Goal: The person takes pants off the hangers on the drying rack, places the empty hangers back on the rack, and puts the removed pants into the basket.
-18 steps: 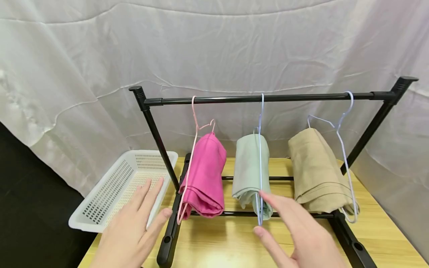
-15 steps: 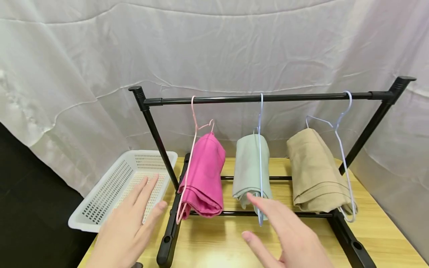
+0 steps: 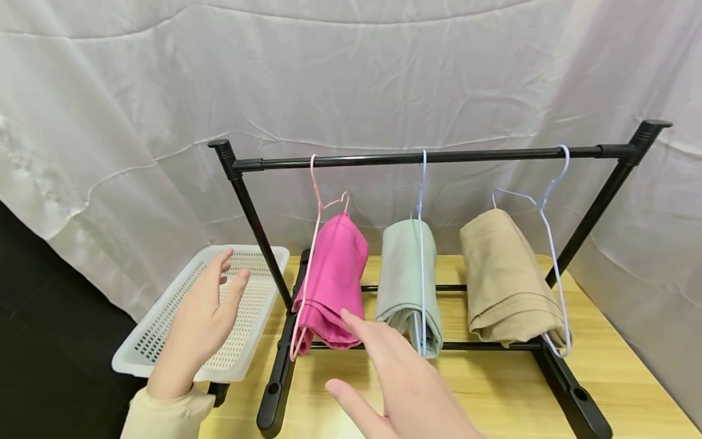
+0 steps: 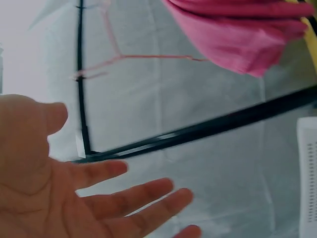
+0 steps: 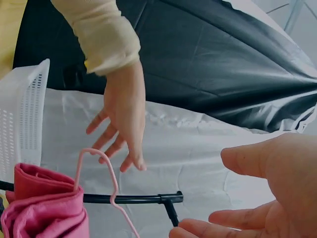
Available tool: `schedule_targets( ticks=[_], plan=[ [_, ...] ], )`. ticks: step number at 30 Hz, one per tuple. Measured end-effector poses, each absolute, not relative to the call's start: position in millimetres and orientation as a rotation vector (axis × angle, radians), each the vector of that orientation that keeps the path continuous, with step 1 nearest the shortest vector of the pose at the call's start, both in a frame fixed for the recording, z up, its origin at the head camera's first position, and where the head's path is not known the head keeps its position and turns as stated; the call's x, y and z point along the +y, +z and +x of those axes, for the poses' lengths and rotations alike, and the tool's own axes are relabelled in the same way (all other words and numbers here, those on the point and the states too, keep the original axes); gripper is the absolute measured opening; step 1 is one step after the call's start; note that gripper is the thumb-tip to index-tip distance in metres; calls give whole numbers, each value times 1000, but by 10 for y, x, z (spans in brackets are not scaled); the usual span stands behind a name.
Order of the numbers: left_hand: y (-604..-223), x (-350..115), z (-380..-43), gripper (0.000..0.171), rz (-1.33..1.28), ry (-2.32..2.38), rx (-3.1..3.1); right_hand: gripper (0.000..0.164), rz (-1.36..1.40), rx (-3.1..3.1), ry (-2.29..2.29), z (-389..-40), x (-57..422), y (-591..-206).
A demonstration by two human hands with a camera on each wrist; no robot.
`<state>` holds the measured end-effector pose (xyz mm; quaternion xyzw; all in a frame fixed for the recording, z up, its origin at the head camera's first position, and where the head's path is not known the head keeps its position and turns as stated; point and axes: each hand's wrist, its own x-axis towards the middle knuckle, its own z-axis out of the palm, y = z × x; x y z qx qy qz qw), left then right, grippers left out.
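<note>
Lying along the left edge of the bench [image 3: 504,396], the white basket [image 3: 256,322] is a shallow rectangle of perforated plastic. Over it hovers the left hand [image 3: 200,318], thumb spread from the fingers, holding nothing, with a cream cuff [image 3: 164,416] at the wrist. Rightward, the pink cloth [image 3: 337,274], a matte roll with crumpled folds at its near end, hangs on the thin pink hanger [image 3: 317,189] from the black tubular rack [image 3: 373,160]. Its long axis runs from the bench's back edge toward the front. The relation that counts, I judge, is between this roll and the right hand [image 3: 403,378], seemingly the nearer one: from it the cloth lies leftward and toward the back edge, with a gap showing in the right wrist view. That hand's thumb and fingers stand apart, gripping nothing. Behind it hangs a smooth pale green cloth [image 3: 404,262] on a blue hanger [image 3: 421,183]; nearest the right edge, a broader tan cloth [image 3: 501,280] with layered edges hangs on a lilac hanger [image 3: 551,244].
</note>
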<state>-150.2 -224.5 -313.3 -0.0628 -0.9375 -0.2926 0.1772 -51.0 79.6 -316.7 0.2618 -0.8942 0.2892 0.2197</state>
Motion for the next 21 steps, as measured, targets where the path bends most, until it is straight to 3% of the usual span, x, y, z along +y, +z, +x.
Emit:
schedule_targets(
  ticks=[21],
  plan=[
    [-3546,-2379,-2659,66,-191,-1425,-2472,71,726,-2393,976,-1015,323,-3206]
  ],
)
